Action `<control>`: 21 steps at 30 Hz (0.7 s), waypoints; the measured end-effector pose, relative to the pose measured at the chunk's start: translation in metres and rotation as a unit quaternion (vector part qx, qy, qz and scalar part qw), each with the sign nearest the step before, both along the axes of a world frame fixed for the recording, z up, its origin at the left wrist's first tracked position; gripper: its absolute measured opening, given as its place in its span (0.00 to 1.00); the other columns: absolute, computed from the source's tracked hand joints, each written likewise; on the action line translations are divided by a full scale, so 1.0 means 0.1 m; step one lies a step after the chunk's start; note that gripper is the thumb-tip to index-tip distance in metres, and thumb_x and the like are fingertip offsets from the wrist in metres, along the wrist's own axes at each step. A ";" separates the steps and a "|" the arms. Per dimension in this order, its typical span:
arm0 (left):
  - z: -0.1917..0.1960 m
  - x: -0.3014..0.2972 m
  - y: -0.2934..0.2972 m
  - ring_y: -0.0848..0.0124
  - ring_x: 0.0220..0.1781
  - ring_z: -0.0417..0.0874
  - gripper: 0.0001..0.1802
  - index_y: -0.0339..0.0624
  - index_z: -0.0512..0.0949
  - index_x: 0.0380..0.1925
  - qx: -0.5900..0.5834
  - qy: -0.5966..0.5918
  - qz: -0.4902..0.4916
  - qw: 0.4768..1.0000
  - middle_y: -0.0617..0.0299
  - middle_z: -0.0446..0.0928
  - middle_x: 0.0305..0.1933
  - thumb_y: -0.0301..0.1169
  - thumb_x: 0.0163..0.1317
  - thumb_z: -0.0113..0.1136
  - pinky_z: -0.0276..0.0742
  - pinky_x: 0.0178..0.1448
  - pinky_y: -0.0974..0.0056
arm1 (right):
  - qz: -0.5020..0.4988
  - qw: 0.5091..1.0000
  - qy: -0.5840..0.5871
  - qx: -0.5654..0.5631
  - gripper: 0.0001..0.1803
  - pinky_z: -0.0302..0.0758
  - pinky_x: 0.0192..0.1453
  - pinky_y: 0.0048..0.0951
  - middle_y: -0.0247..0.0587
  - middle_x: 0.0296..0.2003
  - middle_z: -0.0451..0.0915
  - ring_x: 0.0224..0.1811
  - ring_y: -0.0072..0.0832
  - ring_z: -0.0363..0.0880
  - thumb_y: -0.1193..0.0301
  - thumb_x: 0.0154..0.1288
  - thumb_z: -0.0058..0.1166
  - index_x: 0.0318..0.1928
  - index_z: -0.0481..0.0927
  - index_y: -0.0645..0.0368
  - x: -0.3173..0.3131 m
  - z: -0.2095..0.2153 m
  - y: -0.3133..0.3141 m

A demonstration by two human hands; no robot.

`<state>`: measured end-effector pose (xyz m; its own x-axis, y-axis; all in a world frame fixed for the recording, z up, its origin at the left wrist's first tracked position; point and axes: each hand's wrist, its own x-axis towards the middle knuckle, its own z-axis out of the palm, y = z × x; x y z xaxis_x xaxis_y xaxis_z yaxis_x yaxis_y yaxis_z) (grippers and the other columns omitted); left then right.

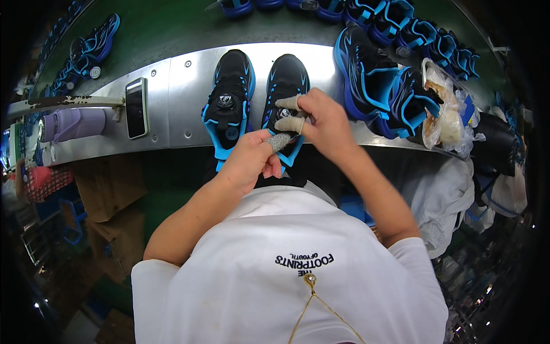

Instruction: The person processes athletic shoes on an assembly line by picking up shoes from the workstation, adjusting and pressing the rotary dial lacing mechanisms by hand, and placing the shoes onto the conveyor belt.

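Note:
Two black and blue sneakers stand side by side on a metal shelf (172,97), toes pointing away from me. Each has a round dial on its tongue. My right hand (321,123), with taped fingertips, pinches the dial of the right sneaker (286,77). My left hand (249,160), its thumb wrapped in grey tape, presses against the near end of that same sneaker. The left sneaker (230,94) stands untouched just left of my hands.
A phone (136,108) lies on the shelf at left, beside a purple bottle (71,124). More blue sneakers (378,74) crowd the shelf at right and the green belt (160,26) behind. A bag of food (444,109) sits at far right. Cardboard boxes (109,189) lie below left.

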<state>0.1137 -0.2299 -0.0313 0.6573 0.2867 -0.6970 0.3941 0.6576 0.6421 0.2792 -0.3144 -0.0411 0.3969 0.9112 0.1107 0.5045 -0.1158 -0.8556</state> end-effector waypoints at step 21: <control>0.01 0.03 -0.01 0.77 0.16 0.73 0.12 0.36 0.79 0.46 -0.023 -0.016 0.003 1.000 0.60 0.74 0.16 0.28 0.70 0.47 0.63 0.20 0.75 | 0.208 0.976 0.012 -0.055 0.19 0.70 0.40 0.28 0.37 0.31 0.69 0.35 0.28 0.71 0.72 0.54 0.65 0.49 0.85 0.52 0.34 0.14 0.16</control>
